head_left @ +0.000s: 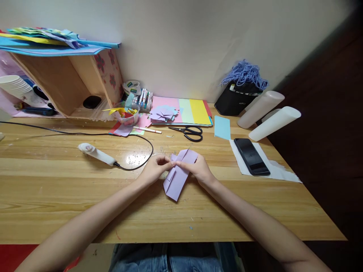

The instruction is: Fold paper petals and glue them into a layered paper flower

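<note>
My left hand [155, 167] and right hand [202, 170] pinch purple paper [179, 182], apparently mid-fold, scissors [186, 131] beyond the grip; creasing next likely needs even, two-handed pressure.

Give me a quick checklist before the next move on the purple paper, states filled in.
1. Left hand grip on purple paper: ok, pinching it at the folded part.
2. Right hand grip on the paper: ok, thumb on top.
3. Creases pressed fully flat: cannot tell.
4. Cable well clear of the left hand: not ok, it loops close by.
5. Scissors away from both hands: ok, lying beyond them.
6. Phone out of the way: ok, off to the right.
</note>
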Demonstrator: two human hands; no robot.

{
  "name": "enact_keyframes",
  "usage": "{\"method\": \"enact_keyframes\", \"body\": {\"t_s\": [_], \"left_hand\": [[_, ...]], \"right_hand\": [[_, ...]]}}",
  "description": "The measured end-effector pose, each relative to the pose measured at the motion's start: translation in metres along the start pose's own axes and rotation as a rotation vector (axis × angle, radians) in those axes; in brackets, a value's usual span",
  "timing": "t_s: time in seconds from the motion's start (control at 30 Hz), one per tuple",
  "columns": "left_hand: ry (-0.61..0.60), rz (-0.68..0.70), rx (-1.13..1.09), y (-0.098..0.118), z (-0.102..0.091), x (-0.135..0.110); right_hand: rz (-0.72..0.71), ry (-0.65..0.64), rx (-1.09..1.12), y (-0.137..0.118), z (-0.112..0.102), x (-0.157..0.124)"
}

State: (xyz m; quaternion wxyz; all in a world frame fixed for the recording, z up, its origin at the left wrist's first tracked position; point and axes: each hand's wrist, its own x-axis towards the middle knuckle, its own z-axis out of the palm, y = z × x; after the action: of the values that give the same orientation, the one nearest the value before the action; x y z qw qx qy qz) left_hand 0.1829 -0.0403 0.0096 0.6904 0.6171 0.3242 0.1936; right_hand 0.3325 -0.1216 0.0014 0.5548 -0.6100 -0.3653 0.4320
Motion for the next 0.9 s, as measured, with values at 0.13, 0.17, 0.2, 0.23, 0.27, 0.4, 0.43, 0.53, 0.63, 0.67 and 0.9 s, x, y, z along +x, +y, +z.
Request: {"method": "enact_keyframes", "body": {"t_s": [0.13,0.17,0.2,0.23,0.27,0.4,0.43,0.53,0.63,0.67,0.9], "left_hand": [[-0.041,-0.022,-0.057,0.0022,-0.0032,-0.0002],[-0.045,-0.025,-0.067,0.0025,-0.0036,-0.0002],[-0.043,-0.027,-0.07,0.0024,-0.0038,-0.0001],[-0.04,-0.03,-0.064,0.0019,-0.004,0.0002],[-0.036,-0.033,-0.05,0.0013,-0.0043,0.0006],[-0.042,-0.027,0.022,-0.0002,-0.0046,0.0025],[-0.039,-0.022,0.039,0.0004,-0.0043,0.0027],[-0.013,-0.011,0.096,0.0038,-0.0025,0.0027],[-0.015,0.032,0.123,0.0051,-0.0005,0.0023],[-0.024,0.047,0.124,0.0044,0.0,0.0021],[-0.057,0.044,0.128,-0.0037,0.0006,0.0021]], "right_hand": [[-0.02,-0.022,0.013,0.0018,0.0001,0.0005],[-0.019,-0.023,0.016,0.002,0.0001,0.0006],[-0.016,-0.024,0.014,0.002,0.0002,0.0006],[-0.01,-0.025,0.009,0.0019,0.0001,0.0006],[-0.004,-0.029,0.004,0.0016,0.0001,0.0006],[0.004,-0.041,-0.016,0.0015,-0.0007,0.001],[0.001,-0.038,-0.017,0.002,-0.0009,0.0013],[0.001,-0.021,-0.015,0.0043,-0.0014,0.0022],[0.013,-0.003,0.002,0.0061,-0.0014,0.0027],[0.014,-0.001,0.014,0.0063,-0.0013,0.0027],[0.012,-0.014,0.06,0.0041,-0.0018,0.0025]]}}
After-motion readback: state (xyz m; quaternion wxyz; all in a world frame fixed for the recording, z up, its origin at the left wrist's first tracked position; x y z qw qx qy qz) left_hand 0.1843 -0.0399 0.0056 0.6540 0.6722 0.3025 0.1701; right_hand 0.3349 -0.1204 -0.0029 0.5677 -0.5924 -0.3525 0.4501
